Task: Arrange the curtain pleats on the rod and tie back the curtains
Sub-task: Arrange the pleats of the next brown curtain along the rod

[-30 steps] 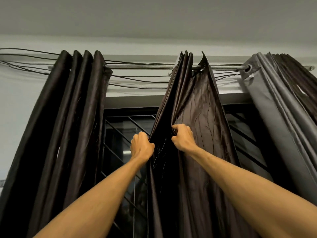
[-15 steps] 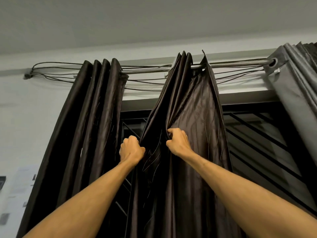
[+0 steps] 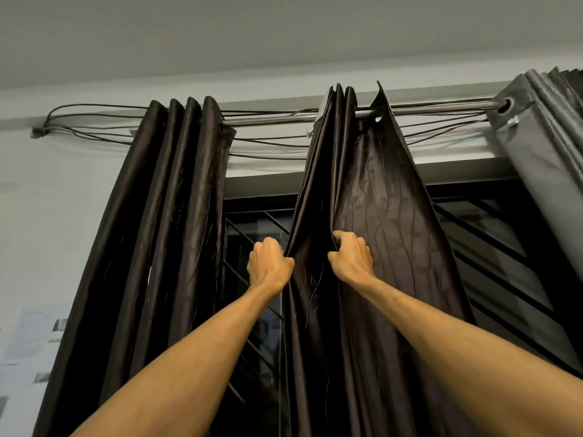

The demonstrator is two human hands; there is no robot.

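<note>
Since 1 s ago the middle curtain [image 3: 378,197] has slid along the rod [image 3: 441,108] toward the left curtain [image 3: 176,200]. L hand [image 3: 269,266] fisted on its front folds, R hand [image 3: 351,258] clamped on the next fold, prob. pulling to bunch pleats evenly; last panel flares out

Ceiling [image 3: 284,33]: plain grey, flat, no fitting in view.
Wall [image 3: 47,200]: pale, smooth, left of window; narrow band of it runs under ceiling.
Black cables [image 3: 268,140]: several, strung loosely across top of wall, sagging, gathered at small clip [image 3: 39,132] at far left.
Grey lintel [image 3: 262,181]: horizontal ledge above window.
Window [image 3: 252,329]: glass dark, faint reflections only.
Grille [image 3: 239,230]: dark bars, some diagonal, across the glass.
Papers [image 3: 28,348]: pale sheets on wall, lower left, print blurred.
Light: dim, even, soft shadows.
</note>
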